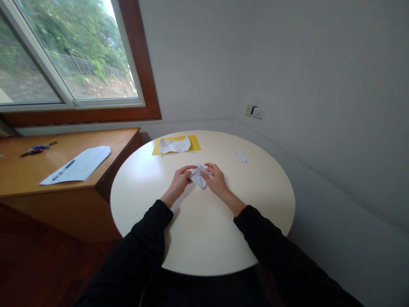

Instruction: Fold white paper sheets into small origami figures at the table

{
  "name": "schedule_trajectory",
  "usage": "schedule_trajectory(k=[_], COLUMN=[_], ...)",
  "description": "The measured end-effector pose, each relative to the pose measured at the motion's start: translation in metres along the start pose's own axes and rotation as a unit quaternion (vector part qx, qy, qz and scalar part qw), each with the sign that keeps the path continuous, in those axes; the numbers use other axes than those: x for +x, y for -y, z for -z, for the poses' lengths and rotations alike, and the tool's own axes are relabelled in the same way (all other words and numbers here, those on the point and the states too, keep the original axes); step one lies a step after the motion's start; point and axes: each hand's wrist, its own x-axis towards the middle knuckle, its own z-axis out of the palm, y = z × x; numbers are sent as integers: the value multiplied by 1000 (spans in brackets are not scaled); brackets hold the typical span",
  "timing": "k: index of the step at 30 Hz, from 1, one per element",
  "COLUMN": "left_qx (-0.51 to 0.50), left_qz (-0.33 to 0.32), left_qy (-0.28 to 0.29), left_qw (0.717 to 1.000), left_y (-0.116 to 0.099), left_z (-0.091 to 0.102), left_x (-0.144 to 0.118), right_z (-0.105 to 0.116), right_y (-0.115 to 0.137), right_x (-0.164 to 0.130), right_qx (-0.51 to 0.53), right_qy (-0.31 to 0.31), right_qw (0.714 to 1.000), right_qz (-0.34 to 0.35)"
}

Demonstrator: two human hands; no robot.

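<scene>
A small piece of white folded paper (200, 181), roughly diamond-shaped with crease lines, is held between my two hands above the middle of the round table. My left hand (181, 181) grips its left corner, with the thumb and fingers closed on the edge. On the right side my right hand (217, 179) pinches it, the thumb lying on the front face and the fingers behind. The fingers hide parts of both side corners.
The round cream table (204, 238) carries a yellow sheet (195, 143) under creased white paper (175, 146), plus a narrow white strip (241, 155). On the wooden desk (118, 138) at left lie white sheets (86, 164), a pen (64, 169) and scissors (38, 148). Walls stand behind and at right.
</scene>
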Motion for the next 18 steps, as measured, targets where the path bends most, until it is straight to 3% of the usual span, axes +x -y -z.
schedule_trajectory(k=[9,18], left_qx=[18,35], left_qz=[-1,-16], left_qy=[-4,42], left_qw=[1000,998], left_y=[5,0], left_z=[0,-1], left_x=[3,-2], right_z=[2,3], right_y=[4,5], right_x=[2,3], right_qx=[48,82], right_qy=[11,0], right_qw=[998,995], right_qz=[-36,-63])
